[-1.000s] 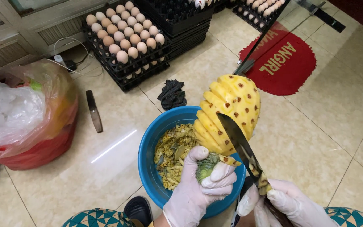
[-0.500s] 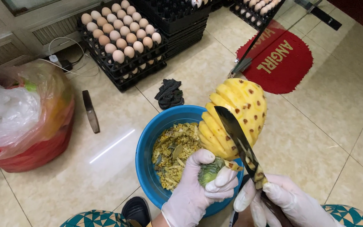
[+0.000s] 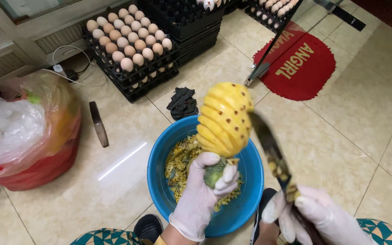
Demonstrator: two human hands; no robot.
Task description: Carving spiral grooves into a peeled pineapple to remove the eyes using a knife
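Gloved, the left hand [image 3: 203, 190] grips the peeled pineapple [image 3: 225, 119] by its green stem at frame centre, above the blue basin [image 3: 159, 159] of peelings; the right hand [image 3: 316, 215] clasps a knife [image 3: 268, 147]. Spiral grooves cover most of the fruit, though several dark eyes remain.

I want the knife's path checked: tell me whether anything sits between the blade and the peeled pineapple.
Nothing visible does. The knife in the right hand lies just right of the pineapple, open air between; the left hand holds its base, below the blade.

Blurred knife blade [image 3: 268, 149], handle hidden
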